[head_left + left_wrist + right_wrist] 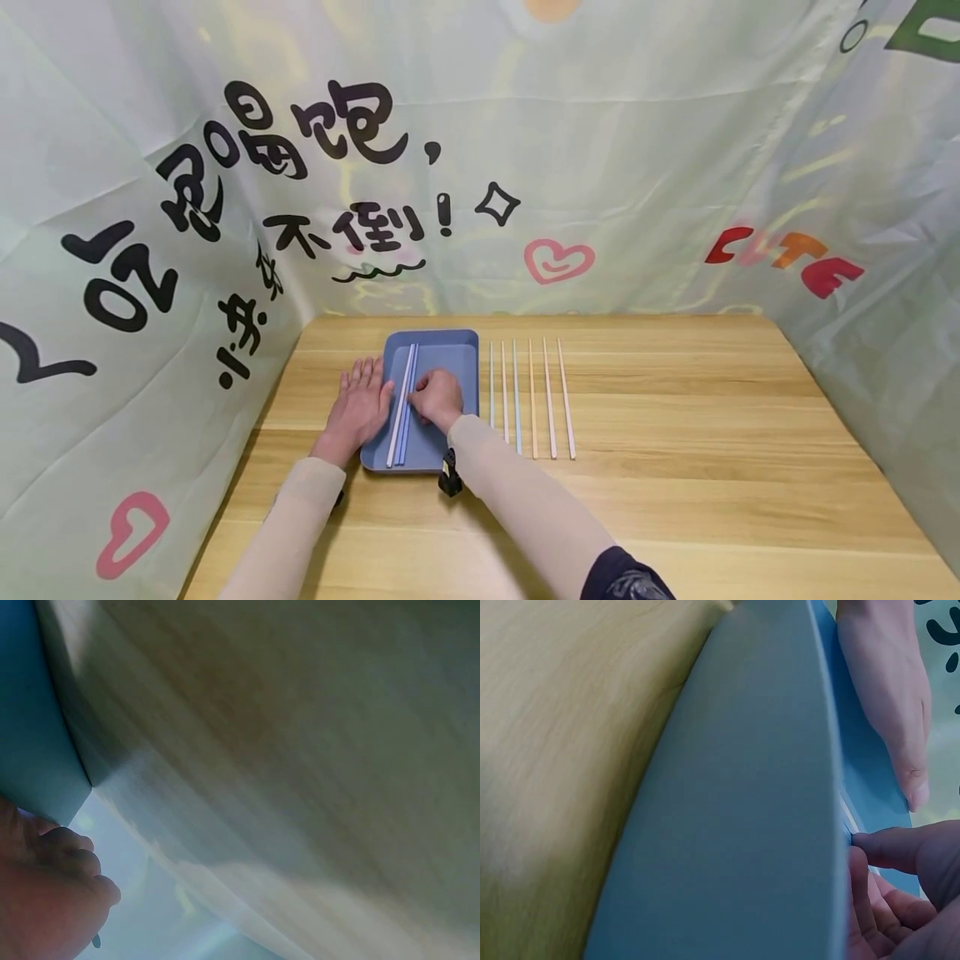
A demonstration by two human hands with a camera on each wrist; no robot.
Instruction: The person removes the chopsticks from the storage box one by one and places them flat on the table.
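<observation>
A blue-grey rectangular tray (442,346) lies on the wooden table, with a pale pink chopstick (400,407) and two blue chopsticks (403,443) lengthwise in its left half. My left hand (362,404) rests at the tray's left rim, fingers extended and thumb over the edge. Inside the tray, my right hand (438,395) has its thumb and curled fingers at the blue chopsticks, pinching at about mid-length. The right wrist view shows that thumb (889,847) and the fingertips meeting beside the sticks, partly hidden by the tray wall (735,787).
To the right of the tray, several pastel chopsticks lie side by side on the table (675,417), among them a light blue one (517,392) and an orange one (532,392). A printed cloth (637,167) encloses the table at the back and sides.
</observation>
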